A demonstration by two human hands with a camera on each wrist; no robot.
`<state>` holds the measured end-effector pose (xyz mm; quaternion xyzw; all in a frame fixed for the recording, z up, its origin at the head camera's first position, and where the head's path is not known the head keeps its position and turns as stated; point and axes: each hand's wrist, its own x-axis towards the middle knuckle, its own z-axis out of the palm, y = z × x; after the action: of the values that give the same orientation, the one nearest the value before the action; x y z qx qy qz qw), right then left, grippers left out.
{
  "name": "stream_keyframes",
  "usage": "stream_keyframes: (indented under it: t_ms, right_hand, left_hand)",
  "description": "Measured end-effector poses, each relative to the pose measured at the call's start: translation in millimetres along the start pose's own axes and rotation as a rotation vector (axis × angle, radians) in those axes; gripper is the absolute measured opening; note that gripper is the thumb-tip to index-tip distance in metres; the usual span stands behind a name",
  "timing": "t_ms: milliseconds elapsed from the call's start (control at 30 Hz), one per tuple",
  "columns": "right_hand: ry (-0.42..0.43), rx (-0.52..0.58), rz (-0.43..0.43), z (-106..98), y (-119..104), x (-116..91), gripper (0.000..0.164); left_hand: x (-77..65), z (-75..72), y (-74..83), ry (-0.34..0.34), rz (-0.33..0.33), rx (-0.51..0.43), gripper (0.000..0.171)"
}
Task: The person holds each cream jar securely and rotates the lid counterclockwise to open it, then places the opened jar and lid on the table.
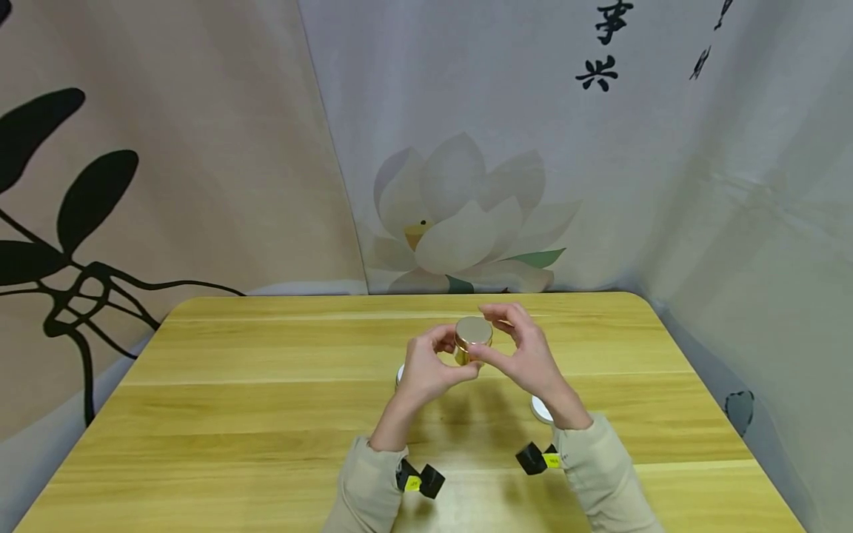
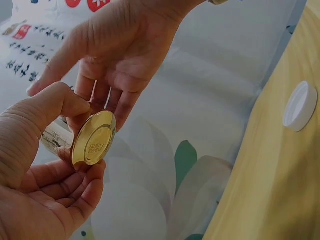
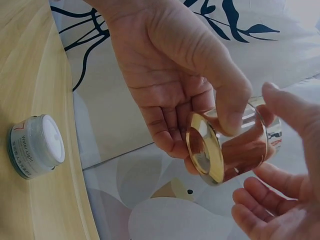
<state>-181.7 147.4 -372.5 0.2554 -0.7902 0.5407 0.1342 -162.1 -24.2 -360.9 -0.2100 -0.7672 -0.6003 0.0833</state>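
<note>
Both hands hold a shiny gold cosmetic jar (image 1: pixel 474 342) above the table, with its flat round top tilted upward. My left hand (image 1: pixel 426 370) grips it low down, thumb and fingers around the lower part. In the left wrist view, the gold base (image 2: pixel 95 140) shows a small printed code. The right hand (image 1: pixel 526 359) is at the upper part, its thumb pressed on the glossy gold side and its fingers around the far side in the right wrist view. Left of my left hand, a glass jar (image 3: pixel 37 146) labelled "Water Light" stands upright, white on top.
A white round lid (image 1: pixel 541 411) lies hollow side up on the wooden table (image 1: pixel 266 444), beside the right wrist. Behind the table's back edge hangs a printed curtain (image 1: pixel 466 207) with a lotus. Small black cameras (image 1: pixel 426 481) sit at both sleeves.
</note>
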Motion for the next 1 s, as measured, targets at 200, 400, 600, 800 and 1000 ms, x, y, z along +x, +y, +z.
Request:
stream_keyframes:
  t_ms: [200, 400, 600, 800, 1000]
  right_hand:
    - [0.013, 0.041, -0.003, -0.1, 1.6, -0.2, 0.036]
    - [-0.055, 0.066, -0.071, -2.3, 3.2, -1.4, 0.038]
    - [-0.036, 0.044, -0.046, -1.0, 3.7, -1.6, 0.045]
    - [0.003, 0.048, -0.009, -0.3, 4.4, -1.8, 0.037]
    - [-0.055, 0.053, -0.055, -3.7, 5.4, -2.4, 0.038]
  left_hand:
    - [0.8, 0.4, -1.7, -0.004, 0.008, 0.002, 0.032]
    - [3.7, 5.1, -23.0, 0.006, 0.018, 0.004, 0.034]
    - [6.1, 9.2, -44.0, 0.010, 0.021, 0.004, 0.038]
    - [5.7, 9.1, -44.1, 0.008, 0.044, 0.014, 0.035]
    - [5.0, 9.0, -41.4, 0.012, 0.050, 0.004, 0.036]
